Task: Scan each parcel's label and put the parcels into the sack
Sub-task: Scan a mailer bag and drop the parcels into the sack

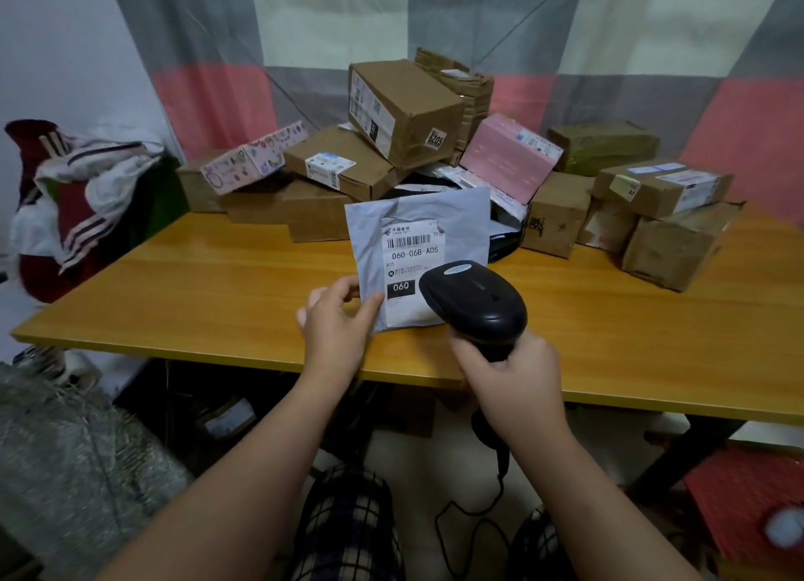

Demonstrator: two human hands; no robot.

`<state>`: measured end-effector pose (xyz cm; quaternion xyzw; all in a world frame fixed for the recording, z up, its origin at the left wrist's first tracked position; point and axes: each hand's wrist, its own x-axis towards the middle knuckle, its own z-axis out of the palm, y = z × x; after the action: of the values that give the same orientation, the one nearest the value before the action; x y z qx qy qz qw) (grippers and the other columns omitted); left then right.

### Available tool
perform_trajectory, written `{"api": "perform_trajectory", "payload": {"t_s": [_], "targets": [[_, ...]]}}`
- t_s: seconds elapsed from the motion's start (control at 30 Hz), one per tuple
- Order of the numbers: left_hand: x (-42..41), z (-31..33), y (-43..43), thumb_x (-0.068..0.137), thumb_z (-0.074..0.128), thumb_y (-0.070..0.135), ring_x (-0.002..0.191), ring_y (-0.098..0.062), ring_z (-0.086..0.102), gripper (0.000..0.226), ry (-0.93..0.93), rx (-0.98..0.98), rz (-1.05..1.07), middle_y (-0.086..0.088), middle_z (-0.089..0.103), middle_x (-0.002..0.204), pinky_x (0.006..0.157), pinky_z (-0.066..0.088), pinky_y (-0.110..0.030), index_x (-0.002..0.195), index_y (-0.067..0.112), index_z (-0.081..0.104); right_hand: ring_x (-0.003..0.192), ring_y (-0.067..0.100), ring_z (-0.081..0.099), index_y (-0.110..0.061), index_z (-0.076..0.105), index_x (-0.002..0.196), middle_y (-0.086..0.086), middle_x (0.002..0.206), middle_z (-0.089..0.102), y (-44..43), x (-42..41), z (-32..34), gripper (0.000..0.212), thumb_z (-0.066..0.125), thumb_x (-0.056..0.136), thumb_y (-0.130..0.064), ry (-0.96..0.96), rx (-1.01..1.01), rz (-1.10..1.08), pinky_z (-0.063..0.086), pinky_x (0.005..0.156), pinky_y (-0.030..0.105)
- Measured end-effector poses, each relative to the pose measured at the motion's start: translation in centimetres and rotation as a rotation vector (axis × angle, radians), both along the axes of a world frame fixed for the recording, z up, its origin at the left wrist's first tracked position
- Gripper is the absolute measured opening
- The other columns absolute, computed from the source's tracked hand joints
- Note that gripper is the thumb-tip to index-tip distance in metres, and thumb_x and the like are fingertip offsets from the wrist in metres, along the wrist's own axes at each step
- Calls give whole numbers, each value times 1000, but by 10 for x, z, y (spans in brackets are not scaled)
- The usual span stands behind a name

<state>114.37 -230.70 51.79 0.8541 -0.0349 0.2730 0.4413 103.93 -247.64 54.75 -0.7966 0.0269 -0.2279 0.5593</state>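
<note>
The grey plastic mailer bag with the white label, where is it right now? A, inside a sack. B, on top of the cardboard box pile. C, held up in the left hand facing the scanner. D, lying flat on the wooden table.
C: the left hand pinches the lower corner of the grey plastic mailer bag, holding it upright, while the right hand aims the black handheld barcode scanner at its label.

Single wide-angle head view, forward and down, close above the wooden table, toward the curtain behind.
</note>
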Motion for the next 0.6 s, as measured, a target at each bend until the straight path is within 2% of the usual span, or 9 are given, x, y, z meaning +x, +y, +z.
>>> {"api": "perform_trajectory", "payload": {"t_s": [0.17,0.3,0.47,0.6], "targets": [[1,2,-2,87,67,37,95,-9,48,10,11,-11,37,13,59,84,76,15,-23,88,28,63,45,3,50,-20,55,61,-10,46,53,2,2,0,27,71,77,-35,-24,13,-27,36,44,11],[2,1,-1,88,66,38,93,-8,46,10,30,-3,49,17,56,80,74,14,-25,85,31,59,52,6,57,-17,60,64,-7,50,57,1,0,0,28,65,73,-43,-19,-6,-42,39,48,11],[2,2,-1,88,64,40,96,-9,46,10,54,-14,47,16,57,82,77,16,-25,87,31,60,51,6,54,-24,55,60,-11,46,53,0,0,-2,24,67,74,-40,-26,-26,-31,37,50,14],[-2,5,-2,89,63,38,99,-14,51,11,74,-37,33,15,59,85,80,18,-25,88,29,59,49,2,51,-23,55,65,-14,48,53,1,2,-4,24,70,75,-38,-21,-70,-11,34,47,10]]}}
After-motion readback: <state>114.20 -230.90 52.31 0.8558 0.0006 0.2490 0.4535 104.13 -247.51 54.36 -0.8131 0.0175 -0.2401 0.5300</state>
